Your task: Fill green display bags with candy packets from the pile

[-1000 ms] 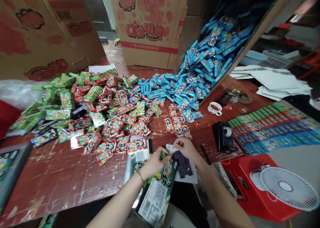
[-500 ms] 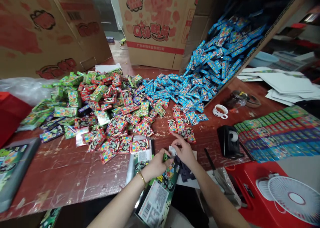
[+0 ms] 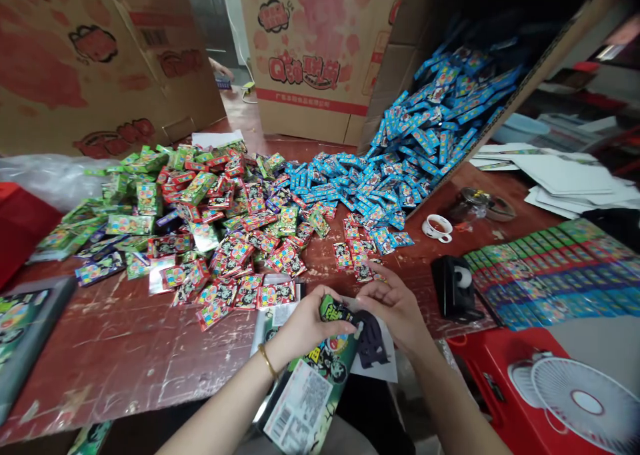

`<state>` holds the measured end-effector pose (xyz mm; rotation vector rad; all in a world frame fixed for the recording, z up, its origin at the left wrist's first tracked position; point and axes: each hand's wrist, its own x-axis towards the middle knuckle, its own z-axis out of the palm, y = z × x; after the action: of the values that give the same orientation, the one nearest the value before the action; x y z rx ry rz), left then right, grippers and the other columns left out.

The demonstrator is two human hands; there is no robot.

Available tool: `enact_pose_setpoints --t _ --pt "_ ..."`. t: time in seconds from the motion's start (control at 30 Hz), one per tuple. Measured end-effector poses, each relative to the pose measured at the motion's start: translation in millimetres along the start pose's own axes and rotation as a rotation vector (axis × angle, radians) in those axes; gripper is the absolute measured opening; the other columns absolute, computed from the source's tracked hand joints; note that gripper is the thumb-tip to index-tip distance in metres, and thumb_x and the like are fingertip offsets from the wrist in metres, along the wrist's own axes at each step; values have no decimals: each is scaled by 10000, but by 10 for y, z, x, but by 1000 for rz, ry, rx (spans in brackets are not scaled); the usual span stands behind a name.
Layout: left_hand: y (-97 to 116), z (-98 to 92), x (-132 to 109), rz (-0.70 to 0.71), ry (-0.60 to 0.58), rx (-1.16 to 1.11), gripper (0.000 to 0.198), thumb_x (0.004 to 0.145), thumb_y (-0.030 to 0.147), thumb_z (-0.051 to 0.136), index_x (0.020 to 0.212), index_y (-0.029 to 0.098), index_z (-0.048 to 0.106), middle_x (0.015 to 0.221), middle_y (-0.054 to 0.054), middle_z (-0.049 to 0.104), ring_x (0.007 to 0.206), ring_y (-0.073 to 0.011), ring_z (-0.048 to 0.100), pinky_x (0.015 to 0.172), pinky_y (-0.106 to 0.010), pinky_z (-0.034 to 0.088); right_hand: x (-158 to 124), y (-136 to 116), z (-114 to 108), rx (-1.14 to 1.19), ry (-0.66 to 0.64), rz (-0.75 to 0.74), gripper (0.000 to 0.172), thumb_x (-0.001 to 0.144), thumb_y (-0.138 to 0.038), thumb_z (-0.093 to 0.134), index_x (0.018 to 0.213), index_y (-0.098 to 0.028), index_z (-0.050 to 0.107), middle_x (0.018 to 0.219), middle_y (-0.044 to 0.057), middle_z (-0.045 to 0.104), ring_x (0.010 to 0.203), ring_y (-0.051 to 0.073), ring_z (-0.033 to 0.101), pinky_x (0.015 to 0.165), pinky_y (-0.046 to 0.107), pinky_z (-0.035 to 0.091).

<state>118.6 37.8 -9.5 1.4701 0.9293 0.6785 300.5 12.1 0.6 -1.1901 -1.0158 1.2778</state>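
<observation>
My left hand (image 3: 310, 325) grips the top end of a green-and-black printed package (image 3: 336, 365), thumb across its front. The package leans towards me and carries a white barcode label (image 3: 299, 408) low on this side. My right hand (image 3: 395, 308) is just right of the package's top, fingers loosely curled and apart, with nothing visible in them. Below that hand, a dark purple shape (image 3: 371, 342) lies on or is printed on a white sheet (image 3: 391, 365). Another package (image 3: 267, 322) shows behind my left hand, partly hidden.
Green, red and purple packets (image 3: 225, 222) are heaped across the table (image 3: 150, 348). Blue packets (image 3: 425, 142) spill from a tipped carton (image 3: 395, 48). Rightward are a teacup (image 3: 437, 228), a black tape dispenser (image 3: 457, 288), rows of packets (image 3: 555, 268) and a white fan (image 3: 585, 398) on red plastic.
My right hand has come away from the package's top and shifted right, uncovering more of the dark shape. My left hand keeps its hold, moved slightly left. Another person's hand appears behind the cartons.
</observation>
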Motion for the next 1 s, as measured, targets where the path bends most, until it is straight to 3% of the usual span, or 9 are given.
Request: enact_pose_setpoints --t 0.13,0.3,0.47,0.53,0.63,0.73,0.83,0.93,1.0 --pt "173 -29 -32 26 36 98 410 623 268 795 912 199 513 866 13 587 837 -187 542 752 -275 391 -20 -141 143 -10 -61 -8 637 679 -186 725 1252 -220 450 697 -29 651 651 128 594 631 254 459" --pt "212 -17 -77 41 36 116 412 639 279 788 931 201 508 859 16 576 813 -180 533 723 -267 391 -37 -69 208 14 -27 24 636 614 -132 752 1187 -236 498 706 -44 645 667 122 597 640 240 452" --pt "226 -37 -77 161 76 -17 269 764 261 674 955 211 492 909 1 553 880 -171 545 789 -278 421 44 50 290 429 -48 417 548 562 -144 748 1078 -227 582 914 17 679 878 175 637 757 271 481" --pt "219 -97 -62 189 157 -56 240 783 260 648 960 212 493 920 -6 549 905 -171 548 815 -283 426 60 75 344 510 -24 472 496 579 -197 742 1052 -214 595 908 36 690 899 196 642 782 293 485" --pt "187 -259 -55 163 402 -71 264 809 297 612 1019 219 472 924 -9 550 860 -164 562 785 -281 447 -27 79 418 459 -9 374 527 694 -382 694 1168 -229 523 931 66 699 893 228 654 786 352 491" --pt "168 -478 -116 150 575 -57 312 888 317 484 1173 232 394 992 -38 564 878 -172 584 794 -311 468 -207 79 431 233 -137 258 769 671 -403 741 1316 -251 353 1037 91 682 935 255 647 807 392 493" --pt "257 -656 -292 250 648 121 523 904 326 453 1357 240 206 1248 -122 486 1133 -237 514 944 -424 411 -338 33 403 -51 -245 180 850 678 -348 747 1360 -255 248 1084 102 662 991 259 628 859 412 482" --pt "483 -704 -555 382 506 630 803 726 400 706 1381 272 258 1428 -138 322 1337 -352 255 1078 -597 119 -378 -181 433 -321 -215 62 779 723 -301 702 1359 -291 253 1095 79 650 1045 230 602 911 388 460" --pt "624 -689 -720 402 216 818 735 632 444 774 1267 268 449 1297 -115 502 1268 -369 370 1072 -620 114 -340 -388 509 -411 -227 -9 778 694 -275 725 1344 -298 297 1022 57 669 956 216 630 833 357 499"
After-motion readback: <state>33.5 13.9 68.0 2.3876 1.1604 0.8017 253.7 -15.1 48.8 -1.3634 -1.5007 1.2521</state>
